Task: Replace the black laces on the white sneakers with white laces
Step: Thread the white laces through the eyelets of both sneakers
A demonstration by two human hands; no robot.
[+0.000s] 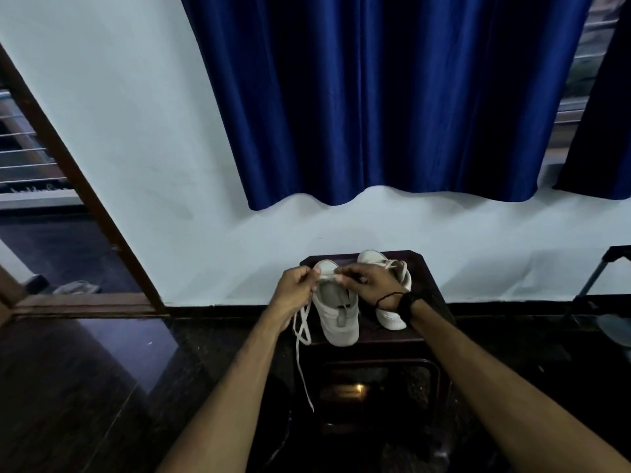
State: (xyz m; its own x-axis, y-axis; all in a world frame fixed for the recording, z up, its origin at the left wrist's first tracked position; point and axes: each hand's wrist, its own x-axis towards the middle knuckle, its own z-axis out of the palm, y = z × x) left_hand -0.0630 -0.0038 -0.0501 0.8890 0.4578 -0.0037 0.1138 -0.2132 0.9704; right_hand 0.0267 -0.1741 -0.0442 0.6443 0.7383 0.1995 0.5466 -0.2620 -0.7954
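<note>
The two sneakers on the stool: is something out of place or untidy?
Only the white lace: its loose end hangs off the stool edge below the left hand. Both sneakers stand upright, side by side.

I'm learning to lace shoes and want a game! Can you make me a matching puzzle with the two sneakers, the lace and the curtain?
Things:
1. left sneaker
2. right sneaker
3. white lace
4. curtain

States:
A. hangs on the wall behind, dark blue
B. already has white lacing, no fingers on it
C. dangles off the stool's edge from the left hand
D. open tongue, both hands working at its toe end

Pairs: 1-D, 2-B, 3-C, 4-A
</note>
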